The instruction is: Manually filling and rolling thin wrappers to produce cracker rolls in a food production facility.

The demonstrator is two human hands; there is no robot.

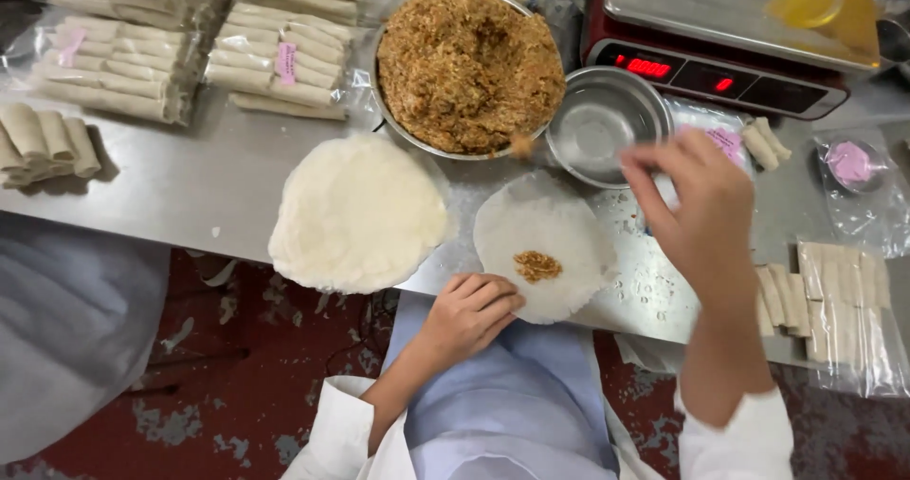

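A single round white wrapper (543, 243) lies on the steel table's front edge with a small heap of brown filling (537, 266) on it. My left hand (469, 314) rests with curled fingers on the wrapper's near edge. My right hand (700, 205) hovers above the table to the right of the wrapper, fingers pinched together near an empty small steel bowl (597, 125); I cannot tell whether it holds anything. A big steel bowl of brown minced filling (469, 68) stands behind the wrapper. A stack of white wrappers (358, 213) lies to the left.
A red digital scale (730, 35) stands at the back right. Bagged rolled spring rolls (275, 58) fill the back left; loose rolls (43, 139) lie far left and more rolls (834, 300) on plastic at the right. A small pink-lidded tub (848, 163) sits far right.
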